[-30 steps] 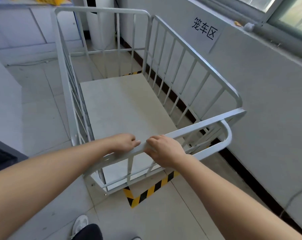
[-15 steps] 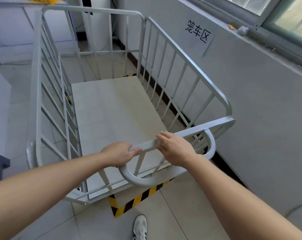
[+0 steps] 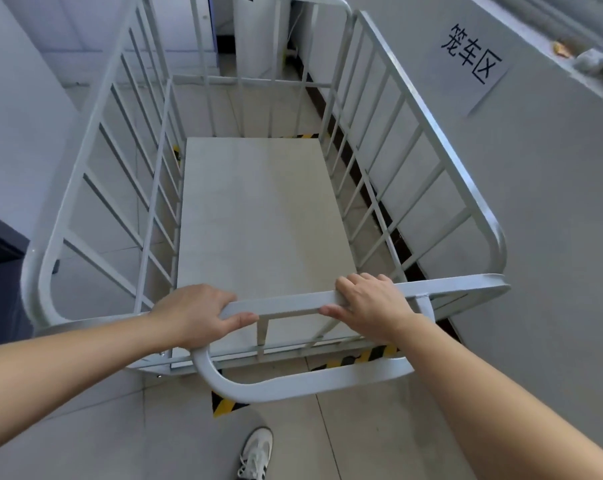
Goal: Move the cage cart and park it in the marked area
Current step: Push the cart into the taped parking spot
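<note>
Here: cage cart beside the wall, both hands on its rail

The grey wall (image 3: pixel 552 237) runs along the right. The white cage cart (image 3: pixel 265 216) stands just beside it on the tiled floor (image 3: pixel 362 438). Yellow-and-black tape (image 3: pixel 369 355) shows on the floor under the cart's near end and at its far end. A paper sign (image 3: pixel 473 53) hangs on the wall. The left hand (image 3: pixel 196 315) and right hand (image 3: pixel 369 306) each hold the near top rail (image 3: pixel 286 303), grip wrapped round it, thumbs on its near face. A white shoe (image 3: pixel 256 452) stands below.
</note>
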`<state>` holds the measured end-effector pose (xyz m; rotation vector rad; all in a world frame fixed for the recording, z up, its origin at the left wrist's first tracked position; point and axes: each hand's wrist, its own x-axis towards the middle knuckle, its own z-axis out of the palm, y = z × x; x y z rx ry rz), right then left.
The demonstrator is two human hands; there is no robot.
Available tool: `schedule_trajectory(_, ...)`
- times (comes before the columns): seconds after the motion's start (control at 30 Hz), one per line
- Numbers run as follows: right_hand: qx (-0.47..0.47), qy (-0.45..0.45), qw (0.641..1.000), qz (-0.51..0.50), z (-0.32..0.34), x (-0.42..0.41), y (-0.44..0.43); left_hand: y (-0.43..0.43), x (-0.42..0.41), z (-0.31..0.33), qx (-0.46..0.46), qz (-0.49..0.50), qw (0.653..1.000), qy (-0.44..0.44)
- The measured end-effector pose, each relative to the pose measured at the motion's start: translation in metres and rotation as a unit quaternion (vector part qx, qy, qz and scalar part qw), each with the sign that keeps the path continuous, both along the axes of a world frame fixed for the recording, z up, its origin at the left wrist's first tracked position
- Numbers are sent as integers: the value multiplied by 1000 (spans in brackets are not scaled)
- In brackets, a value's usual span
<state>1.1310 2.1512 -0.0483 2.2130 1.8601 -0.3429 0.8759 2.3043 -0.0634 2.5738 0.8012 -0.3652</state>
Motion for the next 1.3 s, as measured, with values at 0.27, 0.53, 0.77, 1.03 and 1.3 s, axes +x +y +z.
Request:
schedule_trajectory(0.27, 50, 2, 998, 38, -5, 4, -2, -6, -1, 2, 15, 30, 999, -2)
schedule_trajectory(0.53, 56, -1, 998, 25, -6, -3, -10, -31, 0, 9, 84, 60, 994, 23)
schedule_trajectory(0.77, 69, -11, 997, 36, -8, 1, -8, -26, 5, 11, 67, 79, 994, 47)
schedule_trajectory(1.03, 51, -9, 998, 20, -8, -1, -8, -31, 6, 13, 95, 68, 992, 54)
schedule_trajectory(1.3, 62, -20, 997, 29, -10, 2, -11, -29, 4, 6, 90, 74, 992, 49)
